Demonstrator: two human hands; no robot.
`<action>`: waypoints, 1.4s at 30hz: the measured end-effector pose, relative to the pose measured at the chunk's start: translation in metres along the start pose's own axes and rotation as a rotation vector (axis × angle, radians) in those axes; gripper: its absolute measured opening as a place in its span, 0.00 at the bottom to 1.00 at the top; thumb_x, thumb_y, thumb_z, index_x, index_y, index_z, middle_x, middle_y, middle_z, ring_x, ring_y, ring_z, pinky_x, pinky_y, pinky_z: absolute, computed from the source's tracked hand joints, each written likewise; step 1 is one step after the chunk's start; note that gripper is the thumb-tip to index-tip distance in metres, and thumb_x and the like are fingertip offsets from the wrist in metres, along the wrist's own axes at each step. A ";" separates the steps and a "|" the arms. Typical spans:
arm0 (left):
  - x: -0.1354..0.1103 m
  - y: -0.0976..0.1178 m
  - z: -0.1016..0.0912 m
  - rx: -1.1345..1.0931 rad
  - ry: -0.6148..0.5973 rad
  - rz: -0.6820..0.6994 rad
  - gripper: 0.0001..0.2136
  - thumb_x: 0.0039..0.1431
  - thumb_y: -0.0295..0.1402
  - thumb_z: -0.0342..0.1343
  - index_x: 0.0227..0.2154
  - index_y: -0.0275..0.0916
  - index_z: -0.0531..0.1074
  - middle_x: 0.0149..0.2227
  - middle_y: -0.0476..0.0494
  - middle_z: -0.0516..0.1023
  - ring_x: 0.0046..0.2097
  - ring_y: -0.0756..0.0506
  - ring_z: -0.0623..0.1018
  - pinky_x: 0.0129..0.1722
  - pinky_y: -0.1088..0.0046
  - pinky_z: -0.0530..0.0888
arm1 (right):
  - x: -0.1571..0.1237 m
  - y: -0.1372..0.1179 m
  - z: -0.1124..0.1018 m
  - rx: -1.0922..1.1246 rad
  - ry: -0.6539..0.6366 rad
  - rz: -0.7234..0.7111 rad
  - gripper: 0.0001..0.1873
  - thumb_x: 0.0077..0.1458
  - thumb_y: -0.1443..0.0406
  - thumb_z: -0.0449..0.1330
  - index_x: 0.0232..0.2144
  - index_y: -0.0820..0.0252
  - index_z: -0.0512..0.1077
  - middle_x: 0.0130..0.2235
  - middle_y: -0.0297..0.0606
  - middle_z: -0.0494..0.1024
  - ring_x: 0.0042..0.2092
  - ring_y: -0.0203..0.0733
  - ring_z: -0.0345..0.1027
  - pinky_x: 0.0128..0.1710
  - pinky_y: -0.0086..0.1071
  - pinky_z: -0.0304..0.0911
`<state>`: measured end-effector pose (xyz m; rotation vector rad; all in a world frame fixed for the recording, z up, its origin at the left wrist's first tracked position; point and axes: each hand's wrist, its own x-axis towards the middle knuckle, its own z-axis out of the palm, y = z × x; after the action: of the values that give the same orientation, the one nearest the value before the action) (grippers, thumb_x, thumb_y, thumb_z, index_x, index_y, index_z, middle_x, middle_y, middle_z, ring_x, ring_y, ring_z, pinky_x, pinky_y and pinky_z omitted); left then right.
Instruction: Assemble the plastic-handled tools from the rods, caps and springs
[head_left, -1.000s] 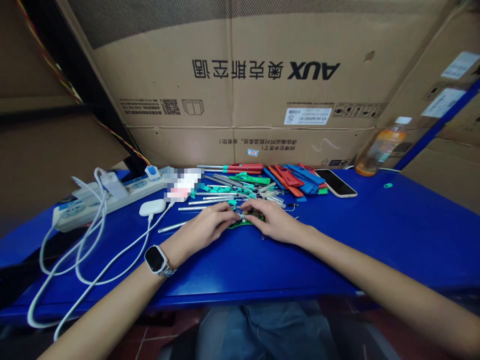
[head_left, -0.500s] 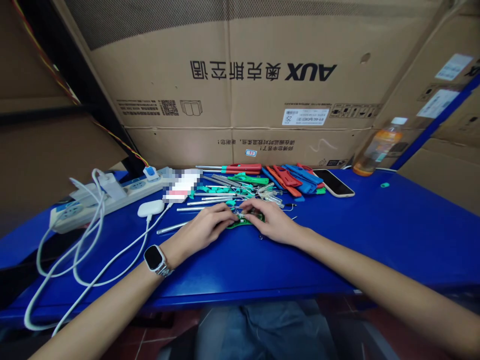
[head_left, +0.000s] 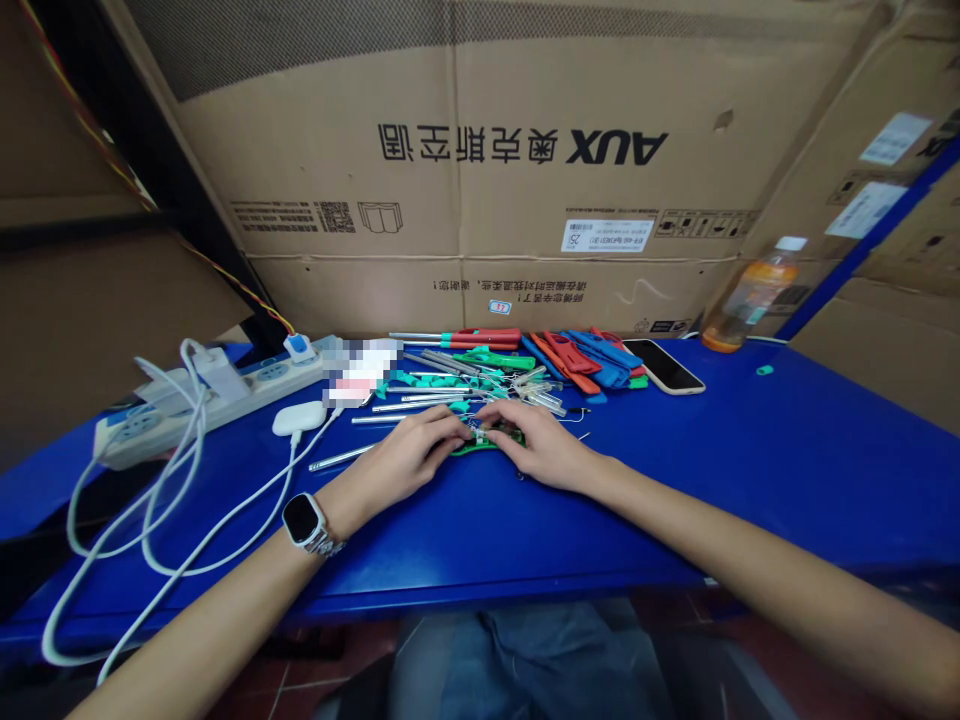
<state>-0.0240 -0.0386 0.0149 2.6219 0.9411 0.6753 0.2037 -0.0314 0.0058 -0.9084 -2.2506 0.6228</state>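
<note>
Both hands meet over a green lighter casing (head_left: 480, 447), the open half-shell of a long-necked gas lighter with small parts inside. My left hand (head_left: 420, 445), with a watch on its wrist, is closed at the casing's left end. A silver tube (head_left: 341, 458) sticks out to the left from beneath that hand. My right hand (head_left: 544, 445) is closed over the right part of the casing, thumb and fingertips at the small parts inside. The fingers hide most of these parts. Just beyond lie loose metal tubes (head_left: 424, 404), green pieces and clear fuel tanks (head_left: 546, 402).
Behind the hands lie a red lighter (head_left: 484, 338) and a pile of red and blue casings (head_left: 600, 358). A phone (head_left: 666, 367) and an orange drink bottle (head_left: 754, 295) stand right. Left are a power strip (head_left: 217, 405), white cables (head_left: 161, 490) and an earbud case (head_left: 300, 418).
The whole view has shifted slightly. My right thumb and fingertips have moved a little over the casing, while both hands stay at the same spot.
</note>
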 end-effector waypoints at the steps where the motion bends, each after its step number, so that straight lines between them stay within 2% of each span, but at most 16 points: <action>1: 0.000 -0.001 0.000 0.003 -0.006 0.002 0.10 0.70 0.29 0.46 0.42 0.39 0.73 0.40 0.43 0.73 0.42 0.46 0.76 0.43 0.69 0.73 | 0.000 0.000 0.000 0.000 0.001 -0.001 0.11 0.62 0.68 0.55 0.47 0.61 0.70 0.44 0.43 0.79 0.46 0.44 0.73 0.46 0.40 0.68; 9: -0.003 -0.003 0.002 0.042 -0.043 0.071 0.13 0.70 0.29 0.45 0.45 0.39 0.75 0.41 0.42 0.72 0.41 0.47 0.75 0.43 0.70 0.73 | 0.000 0.000 0.003 0.029 0.042 0.025 0.10 0.60 0.70 0.57 0.45 0.60 0.71 0.41 0.41 0.79 0.43 0.42 0.74 0.44 0.37 0.68; 15: -0.003 0.011 0.006 0.148 -0.050 0.100 0.16 0.70 0.28 0.43 0.50 0.40 0.75 0.42 0.40 0.72 0.40 0.46 0.75 0.41 0.68 0.75 | 0.001 0.005 0.008 0.028 0.066 -0.012 0.10 0.57 0.72 0.58 0.42 0.60 0.72 0.40 0.40 0.79 0.42 0.41 0.74 0.44 0.36 0.68; 19: -0.004 0.020 0.006 0.244 -0.048 0.162 0.16 0.68 0.27 0.43 0.50 0.37 0.74 0.43 0.37 0.72 0.41 0.44 0.74 0.44 0.65 0.76 | 0.003 0.001 0.003 0.050 0.031 -0.020 0.11 0.58 0.73 0.57 0.44 0.61 0.71 0.41 0.41 0.80 0.43 0.41 0.74 0.44 0.35 0.68; 23: -0.005 0.020 0.005 0.251 -0.063 0.156 0.13 0.69 0.33 0.47 0.49 0.37 0.74 0.42 0.38 0.71 0.43 0.43 0.74 0.46 0.64 0.75 | 0.005 -0.004 -0.015 -0.112 -0.018 -0.100 0.12 0.60 0.72 0.56 0.46 0.62 0.71 0.44 0.44 0.78 0.47 0.44 0.72 0.47 0.40 0.68; 28: -0.004 0.017 0.006 0.228 -0.075 0.152 0.14 0.70 0.31 0.45 0.49 0.36 0.74 0.41 0.39 0.71 0.42 0.44 0.74 0.45 0.65 0.75 | 0.001 -0.002 -0.028 -0.330 -0.097 -0.206 0.11 0.63 0.69 0.54 0.45 0.63 0.73 0.41 0.47 0.77 0.45 0.46 0.68 0.46 0.43 0.67; 33: -0.004 0.018 0.005 0.194 -0.057 0.149 0.14 0.69 0.31 0.46 0.48 0.38 0.75 0.41 0.40 0.71 0.41 0.45 0.74 0.44 0.66 0.75 | -0.003 0.002 -0.023 -0.337 -0.096 -0.249 0.11 0.64 0.69 0.54 0.43 0.61 0.75 0.37 0.45 0.78 0.42 0.46 0.67 0.43 0.40 0.66; 37: -0.005 0.016 0.005 0.181 -0.041 0.145 0.13 0.69 0.32 0.47 0.48 0.39 0.75 0.41 0.40 0.71 0.41 0.45 0.73 0.43 0.66 0.74 | -0.003 0.004 -0.021 -0.327 -0.100 -0.287 0.11 0.63 0.69 0.54 0.41 0.61 0.76 0.37 0.44 0.79 0.40 0.45 0.67 0.44 0.41 0.66; 42: 0.003 0.017 0.006 0.170 0.075 0.056 0.11 0.68 0.34 0.48 0.47 0.39 0.73 0.42 0.40 0.71 0.45 0.42 0.72 0.47 0.62 0.73 | -0.002 0.005 -0.019 -0.327 -0.045 -0.286 0.10 0.63 0.70 0.54 0.42 0.60 0.74 0.40 0.44 0.78 0.43 0.46 0.68 0.46 0.42 0.66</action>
<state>-0.0102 -0.0503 0.0178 2.7983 0.9899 0.7419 0.2201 -0.0267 0.0149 -0.7041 -2.5060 0.1499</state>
